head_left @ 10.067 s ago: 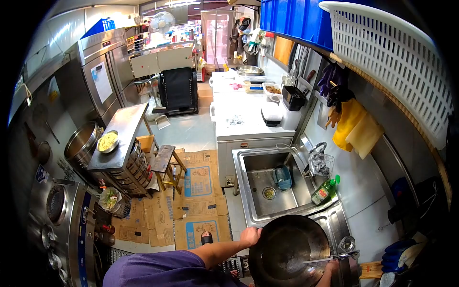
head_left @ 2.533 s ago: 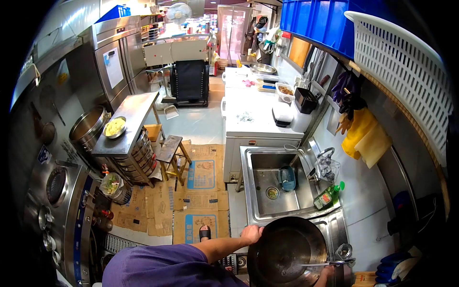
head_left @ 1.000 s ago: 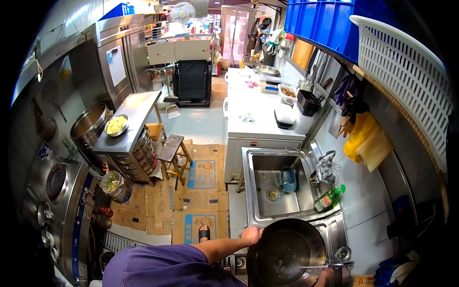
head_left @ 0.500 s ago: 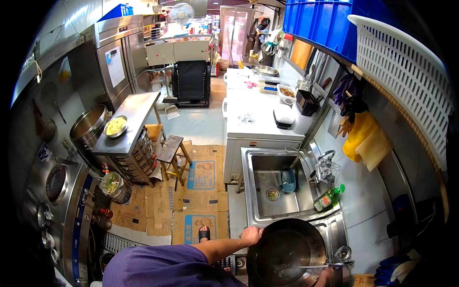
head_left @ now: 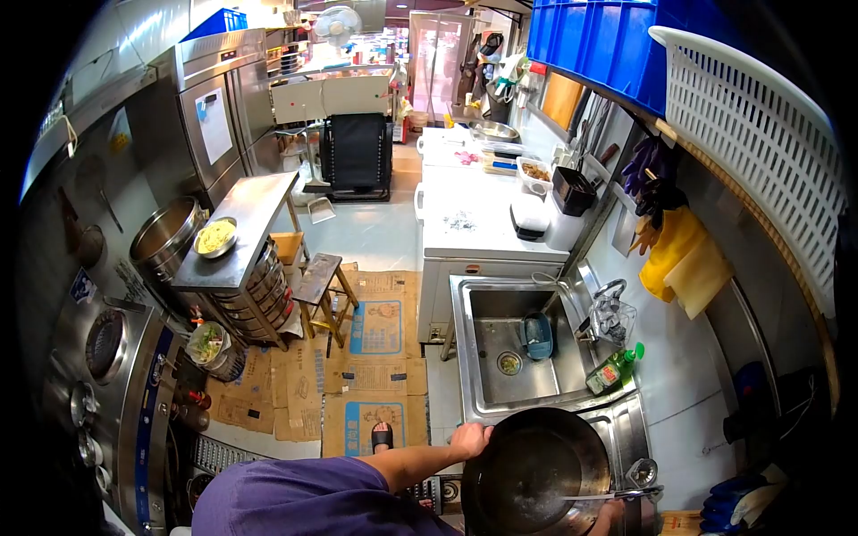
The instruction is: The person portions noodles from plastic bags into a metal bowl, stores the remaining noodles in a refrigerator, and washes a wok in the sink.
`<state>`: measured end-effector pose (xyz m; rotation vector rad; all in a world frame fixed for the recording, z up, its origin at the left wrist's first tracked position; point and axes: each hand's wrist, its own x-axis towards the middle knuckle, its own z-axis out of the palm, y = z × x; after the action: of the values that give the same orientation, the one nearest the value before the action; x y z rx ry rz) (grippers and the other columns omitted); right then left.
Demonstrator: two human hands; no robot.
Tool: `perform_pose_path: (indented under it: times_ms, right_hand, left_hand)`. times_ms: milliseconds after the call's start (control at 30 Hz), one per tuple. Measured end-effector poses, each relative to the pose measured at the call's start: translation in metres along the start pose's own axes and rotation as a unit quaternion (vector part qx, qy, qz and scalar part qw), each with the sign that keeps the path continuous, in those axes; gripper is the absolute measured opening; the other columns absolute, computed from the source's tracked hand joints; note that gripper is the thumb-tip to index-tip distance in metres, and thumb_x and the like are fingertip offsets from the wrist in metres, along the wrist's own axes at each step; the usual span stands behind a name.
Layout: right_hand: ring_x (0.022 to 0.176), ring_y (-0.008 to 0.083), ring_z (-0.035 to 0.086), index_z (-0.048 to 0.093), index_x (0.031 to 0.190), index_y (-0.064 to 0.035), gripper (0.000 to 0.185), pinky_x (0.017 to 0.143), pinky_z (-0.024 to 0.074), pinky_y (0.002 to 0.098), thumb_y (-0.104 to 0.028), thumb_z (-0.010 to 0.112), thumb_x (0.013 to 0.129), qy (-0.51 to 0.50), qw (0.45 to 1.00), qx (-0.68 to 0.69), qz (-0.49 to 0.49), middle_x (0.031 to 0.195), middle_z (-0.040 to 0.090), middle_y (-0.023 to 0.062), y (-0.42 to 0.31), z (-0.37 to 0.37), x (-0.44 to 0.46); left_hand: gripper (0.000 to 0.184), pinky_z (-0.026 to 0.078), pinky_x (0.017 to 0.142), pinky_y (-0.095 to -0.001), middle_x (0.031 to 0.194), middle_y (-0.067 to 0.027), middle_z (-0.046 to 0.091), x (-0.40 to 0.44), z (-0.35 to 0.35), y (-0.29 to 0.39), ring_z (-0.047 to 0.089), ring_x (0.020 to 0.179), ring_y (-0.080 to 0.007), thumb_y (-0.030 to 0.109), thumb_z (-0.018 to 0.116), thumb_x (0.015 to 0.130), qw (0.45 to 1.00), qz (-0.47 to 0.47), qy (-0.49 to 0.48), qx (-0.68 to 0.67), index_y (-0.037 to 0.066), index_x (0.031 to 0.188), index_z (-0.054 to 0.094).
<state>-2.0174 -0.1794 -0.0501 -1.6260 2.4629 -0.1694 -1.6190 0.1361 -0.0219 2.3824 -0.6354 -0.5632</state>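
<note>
A large dark wok [head_left: 514, 460] is tilted at the bottom of the view, beside the sink. My left hand [head_left: 469, 439] is closed on its upper left edge. At the opposite, lower right edge, my right hand [head_left: 611, 515] grips the wok too, its fingers largely hidden. A metal tap [head_left: 639, 492] reaches over the right rim, and a thin pale stream runs from it into the wok. Some liquid seems to lie in the wok's bottom.
Beyond the wok is a steel sink [head_left: 483, 357] holding a blue-grey container [head_left: 536, 337]. A green soap bottle [head_left: 615, 371] stands at its right edge. Left are a stove [head_left: 134, 393], a steel table [head_left: 237, 219] and a stool [head_left: 320, 275]. Cardboard [head_left: 380, 313] covers the floor.
The pale, frothy patch in the wok's bottom has faded and the surface there looks darker. Both hands and the wok keep nearly the same position.
</note>
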Motion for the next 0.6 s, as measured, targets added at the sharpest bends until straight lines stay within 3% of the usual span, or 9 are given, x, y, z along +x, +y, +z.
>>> perform_pose_path:
  times_ms: [600]
  right_hand:
    - [0.095, 0.0354, 0.068, 0.071, 0.108, -0.0137, 0.035, 0.080, 0.0552, 0.0489, -0.037, 0.047, 0.099, 0.005, 0.999, -0.036, -0.001, 0.105, 0.071, 0.0123, 0.009, 0.019, 0.017]
  left_hand:
    - [0.051, 0.052, 0.078, -0.0522, 0.089, -0.0252, 0.068, -0.002, -0.002, 0.001, 0.066, 0.087, -0.0433, 0.046, 0.051, 0.094, 1.000, 0.000, -0.003, -0.006, 0.000, 0.086, 0.072]
